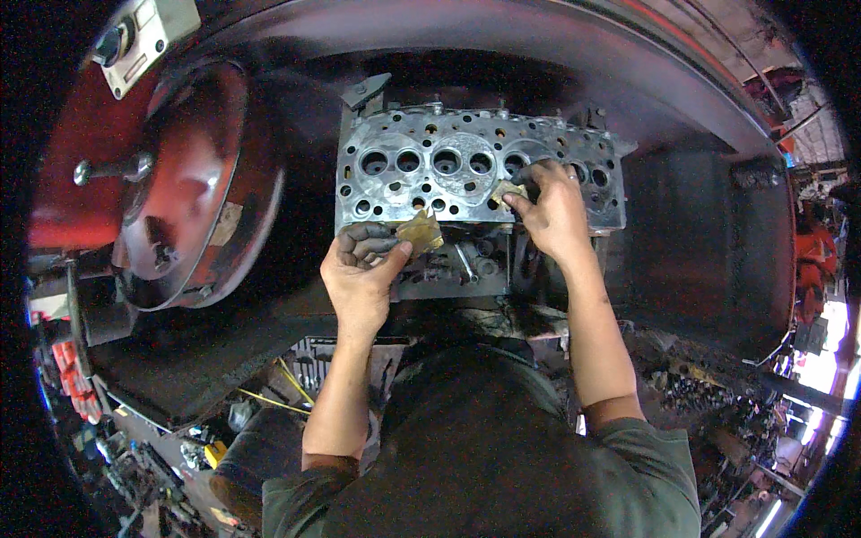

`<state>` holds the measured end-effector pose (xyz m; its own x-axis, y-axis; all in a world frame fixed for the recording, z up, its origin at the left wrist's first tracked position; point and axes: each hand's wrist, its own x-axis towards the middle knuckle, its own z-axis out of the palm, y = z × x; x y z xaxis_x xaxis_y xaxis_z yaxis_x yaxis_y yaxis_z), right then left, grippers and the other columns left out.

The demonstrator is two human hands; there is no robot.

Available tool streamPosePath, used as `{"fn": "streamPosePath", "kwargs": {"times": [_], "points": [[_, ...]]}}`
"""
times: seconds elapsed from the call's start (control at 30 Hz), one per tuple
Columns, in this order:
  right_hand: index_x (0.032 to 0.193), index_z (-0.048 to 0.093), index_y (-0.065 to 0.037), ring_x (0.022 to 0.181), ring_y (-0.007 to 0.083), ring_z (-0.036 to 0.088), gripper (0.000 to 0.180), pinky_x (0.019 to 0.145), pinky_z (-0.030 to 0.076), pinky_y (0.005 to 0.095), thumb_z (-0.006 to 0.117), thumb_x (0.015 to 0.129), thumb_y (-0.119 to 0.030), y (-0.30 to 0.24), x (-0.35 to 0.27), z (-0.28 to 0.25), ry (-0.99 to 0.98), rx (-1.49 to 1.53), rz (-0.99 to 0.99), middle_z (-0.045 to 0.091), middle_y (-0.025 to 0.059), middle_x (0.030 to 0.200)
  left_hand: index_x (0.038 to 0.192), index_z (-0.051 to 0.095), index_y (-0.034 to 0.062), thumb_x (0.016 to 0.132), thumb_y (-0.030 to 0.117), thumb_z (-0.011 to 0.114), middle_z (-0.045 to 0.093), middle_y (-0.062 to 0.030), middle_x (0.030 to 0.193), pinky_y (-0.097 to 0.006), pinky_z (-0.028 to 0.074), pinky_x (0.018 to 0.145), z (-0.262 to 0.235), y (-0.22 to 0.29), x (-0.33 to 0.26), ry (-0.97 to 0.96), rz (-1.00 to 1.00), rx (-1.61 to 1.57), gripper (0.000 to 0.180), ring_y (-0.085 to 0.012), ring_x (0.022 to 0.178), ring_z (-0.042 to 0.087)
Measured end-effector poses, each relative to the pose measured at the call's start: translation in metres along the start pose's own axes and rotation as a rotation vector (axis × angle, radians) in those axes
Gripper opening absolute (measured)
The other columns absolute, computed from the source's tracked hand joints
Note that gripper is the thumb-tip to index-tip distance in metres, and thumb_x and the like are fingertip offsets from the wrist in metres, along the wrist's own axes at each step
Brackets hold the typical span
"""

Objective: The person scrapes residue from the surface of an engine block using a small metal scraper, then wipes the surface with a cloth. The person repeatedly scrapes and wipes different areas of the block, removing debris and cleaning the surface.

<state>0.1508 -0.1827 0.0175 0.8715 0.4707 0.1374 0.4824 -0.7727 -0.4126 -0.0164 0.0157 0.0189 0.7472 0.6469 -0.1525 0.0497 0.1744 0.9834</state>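
Observation:
A grey metal cylinder head (pixel 475 143) lies across the middle with its flat, holed face turned up. My left hand (pixel 363 269) is just off its near edge, pinching a creased, yellowish-brown piece of sandpaper (pixel 420 235) between thumb and fingers. Over the right half of the face is my right hand (pixel 554 202), its fingers pressing a smaller folded piece of sandpaper (pixel 508 194) against the metal beside a valve opening. That hand covers part of the openings there. Dark grime coats the fingers of both hands.
A red round machine housing (pixel 193 188) with a knob stands at left, below a pale control box (pixel 143 45). Under the head's near edge, a wrench (pixel 466 262) and small parts lie on a ledge. A dark metal wall encloses the far side. Tools clutter the floor.

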Motion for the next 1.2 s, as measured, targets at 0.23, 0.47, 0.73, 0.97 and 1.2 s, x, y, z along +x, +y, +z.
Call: {"fn": "streamPosePath", "kwargs": {"times": [0.23, 0.47, 0.73, 0.97, 1.2], "points": [[0.104, 0.067, -0.001, 0.104, 0.0424, 0.055, 0.034, 0.087, 0.046, 0.0497, 0.074, 0.08, -0.024, -0.008, 0.006, -0.003, 0.036, 0.078, -0.023, 0.061, 0.022, 0.106, 0.103, 0.057, -0.0045, 0.076, -0.009, 0.077, 0.067, -0.0097, 0.089, -0.024, 0.054, 0.07, -0.001, 0.002, -0.001, 0.014, -0.052, -0.069, 0.034, -0.0123, 0.079, 0.065], [0.104, 0.064, -0.001, 0.081, 0.0266, 0.065, 0.034, 0.074, 0.051, 0.0359, 0.078, 0.082, -0.022, -0.071, -0.033, -0.006, -0.122, 0.677, -0.074, 0.066, 0.0136, 0.091, 0.103, 0.056, -0.0038, 0.077, -0.009, 0.077, 0.068, -0.0104, 0.091, -0.023, 0.054, 0.07, 0.006, 0.009, -0.003, -0.014, -0.014, -0.062, 0.034, -0.012, 0.081, 0.065], [0.102, 0.064, 0.0, 0.074, 0.0187, 0.063, 0.034, 0.07, 0.051, 0.0313, 0.082, 0.077, -0.014, -0.097, -0.05, 0.01, 0.141, 0.615, -0.069, 0.066, 0.0119, 0.088, 0.103, 0.056, -0.0028, 0.077, -0.006, 0.078, 0.069, -0.0097, 0.09, -0.024, 0.055, 0.071, 0.011, 0.009, -0.006, 0.02, 0.109, -0.028, 0.034, -0.0125, 0.082, 0.067], [0.101, 0.064, -0.001, 0.08, 0.0253, 0.065, 0.032, 0.073, 0.052, 0.0337, 0.081, 0.077, -0.013, -0.094, -0.055, 0.02, 0.22, 0.522, -0.177, 0.065, 0.0138, 0.09, 0.103, 0.056, -0.0025, 0.078, -0.005, 0.078, 0.069, -0.0105, 0.092, -0.025, 0.056, 0.069, 0.008, 0.009, -0.011, 0.032, 0.241, 0.247, 0.033, -0.013, 0.083, 0.068], [0.1, 0.065, 0.001, 0.089, 0.032, 0.064, 0.028, 0.081, 0.05, 0.0386, 0.077, 0.082, -0.017, -0.066, -0.042, 0.012, 0.144, 0.454, -0.139, 0.065, 0.0173, 0.097, 0.102, 0.056, -0.0032, 0.078, -0.008, 0.076, 0.066, -0.0082, 0.09, -0.023, 0.053, 0.069, -0.002, 0.004, -0.006, 0.049, 0.103, 0.052, 0.032, -0.0122, 0.082, 0.065]]}}
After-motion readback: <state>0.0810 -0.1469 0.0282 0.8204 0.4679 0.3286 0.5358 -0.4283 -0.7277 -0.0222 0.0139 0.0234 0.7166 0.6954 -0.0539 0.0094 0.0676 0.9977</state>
